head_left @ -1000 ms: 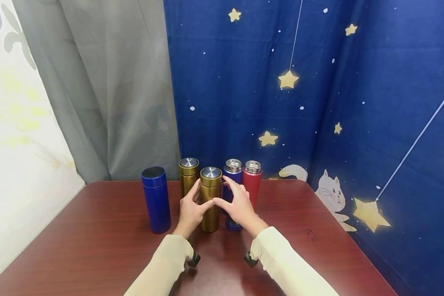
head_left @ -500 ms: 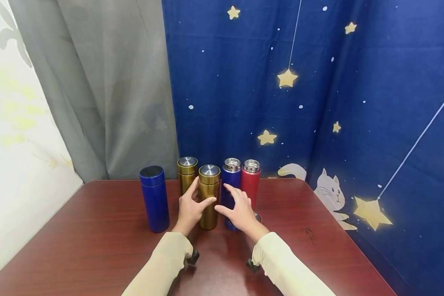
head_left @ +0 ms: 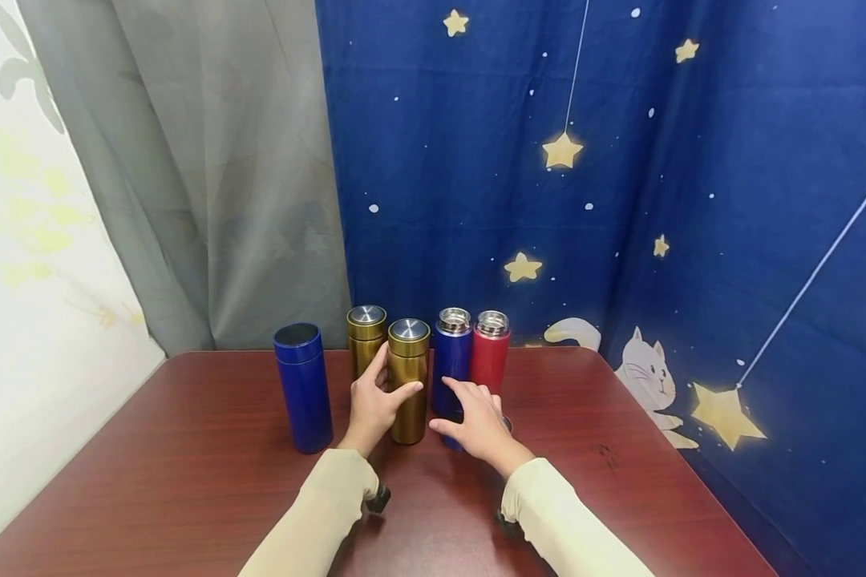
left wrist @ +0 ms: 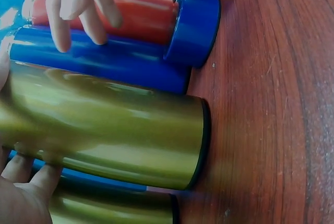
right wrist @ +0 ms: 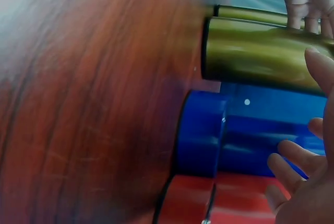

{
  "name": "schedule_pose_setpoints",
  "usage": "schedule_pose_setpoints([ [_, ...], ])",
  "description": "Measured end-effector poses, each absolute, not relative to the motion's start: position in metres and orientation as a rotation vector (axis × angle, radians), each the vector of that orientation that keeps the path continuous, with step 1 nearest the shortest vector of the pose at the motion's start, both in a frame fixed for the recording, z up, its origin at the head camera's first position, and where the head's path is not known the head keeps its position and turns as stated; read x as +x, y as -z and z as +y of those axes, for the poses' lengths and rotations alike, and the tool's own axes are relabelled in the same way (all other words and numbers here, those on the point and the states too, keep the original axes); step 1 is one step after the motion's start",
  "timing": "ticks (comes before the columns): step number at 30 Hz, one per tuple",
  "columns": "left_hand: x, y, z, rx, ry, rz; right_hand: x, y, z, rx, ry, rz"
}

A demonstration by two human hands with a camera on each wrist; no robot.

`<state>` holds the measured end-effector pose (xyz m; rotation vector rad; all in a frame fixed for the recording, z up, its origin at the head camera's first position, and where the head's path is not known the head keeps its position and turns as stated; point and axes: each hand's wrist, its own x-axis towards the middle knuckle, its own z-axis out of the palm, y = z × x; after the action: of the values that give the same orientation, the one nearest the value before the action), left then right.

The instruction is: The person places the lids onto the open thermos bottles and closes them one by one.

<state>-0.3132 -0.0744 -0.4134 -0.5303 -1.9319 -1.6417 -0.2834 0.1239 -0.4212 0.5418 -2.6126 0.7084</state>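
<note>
My left hand (head_left: 371,405) grips a gold thermos (head_left: 408,389) standing upright with its steel-topped lid on. The thumb and fingers lie along its sides. Apart from it, to the right, hangs my right hand (head_left: 479,425), fingers spread and bent a little, holding nothing. Behind that hand stand a blue thermos (head_left: 452,357) and a red thermos (head_left: 489,361), both lidless with bare steel mouths. On the table before them sit a blue lid (right wrist: 201,130) and a red lid (right wrist: 185,200), mostly hidden by the right hand in the head view.
Another lidded gold thermos (head_left: 365,353) stands just behind my left hand. Farther left is a blue thermos (head_left: 305,401) with a dark top. All are on a reddish-brown table (head_left: 202,481), and a starry blue curtain (head_left: 476,176) hangs beyond its back edge.
My right hand has come off the gold thermos and moved down and to the right, toward the lids. The left hand keeps its hold on the gold thermos, which stays in place.
</note>
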Motion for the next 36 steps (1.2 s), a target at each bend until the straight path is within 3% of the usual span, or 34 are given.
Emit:
schedule_pose_setpoints([
  [36, -0.33, 0.422, -0.074, -0.45, 1.613, -2.0, -0.293, 0.443, 0.141, 0.609, -0.416, -2.845],
])
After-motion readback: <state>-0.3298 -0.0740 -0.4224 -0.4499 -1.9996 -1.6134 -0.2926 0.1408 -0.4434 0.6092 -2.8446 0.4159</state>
